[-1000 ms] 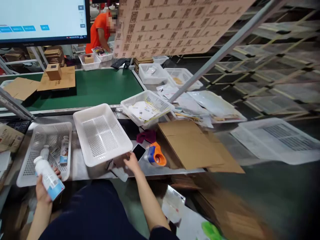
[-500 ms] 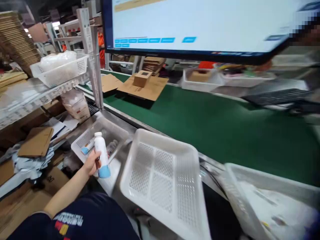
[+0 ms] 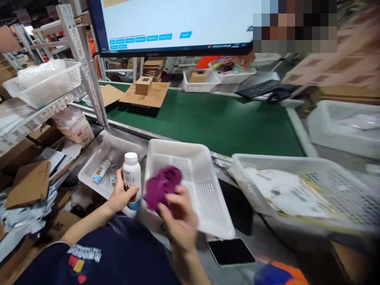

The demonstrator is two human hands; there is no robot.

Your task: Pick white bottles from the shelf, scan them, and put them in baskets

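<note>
My left hand [image 3: 120,194] grips a white bottle [image 3: 132,174] with a white cap and a blue band, held upright at the near edge of the bench. My right hand [image 3: 179,221] holds a crumpled purple cloth [image 3: 162,185] right beside the bottle. Both hands hover over the near corner of an empty white perforated basket [image 3: 204,198]. To the left a second white basket [image 3: 101,158] holds a small tube and packets.
A black phone [image 3: 230,251] lies near the bench edge beside an orange and blue tape dispenser [image 3: 276,274]. A basket of papers [image 3: 297,190] stands on the right. Behind runs a green conveyor [image 3: 213,118] with cardboard boxes [image 3: 144,85], under a large monitor [image 3: 178,23]. Shelving stands at the left.
My right hand came into view holding the purple cloth and moved up to the bottle. The left hand brought the bottle closer to my body. The view swung back toward the right.
</note>
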